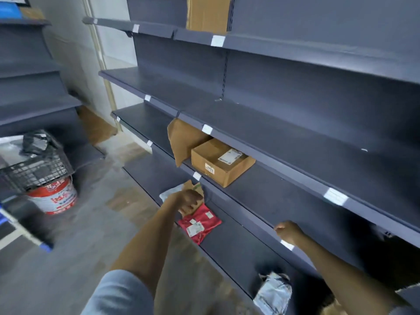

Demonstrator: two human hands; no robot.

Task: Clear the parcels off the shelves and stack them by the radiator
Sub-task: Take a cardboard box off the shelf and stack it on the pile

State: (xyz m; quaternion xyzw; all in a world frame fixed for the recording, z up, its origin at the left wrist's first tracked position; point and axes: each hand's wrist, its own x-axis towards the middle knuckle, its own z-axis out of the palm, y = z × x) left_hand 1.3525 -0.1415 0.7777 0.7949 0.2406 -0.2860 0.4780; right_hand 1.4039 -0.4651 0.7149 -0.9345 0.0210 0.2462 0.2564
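Nearest of all, a pale blue-grey plastic mailer bag slumps at the front edge of the lowest shelf, just under the person's right forearm. It looks soft and light; I would take it by a bunched fold rather than a corner.

Further along that same shelf, toward its left end, lies a flat red plastic mailer with white labels, its near corner reaching the shelf's front edge. The left hand is curled over a torn brown paper envelope just beside the red mailer, fingers closed on it. Both seem thin, floppy and probably slick, so a pinch at an edge would do, though the red one may slide.

The right hand is bunched into a loose fist against the front lip of the shelf above; it holds nothing that I can see.

On that upper shelf sits a brown cardboard box with printed labels, close to the front edge. It is stiff and squarish, likely the heaviest piece here, and wants two hands under its base. A loose brown cardboard sheet leans beside it.

No radiator is in view.
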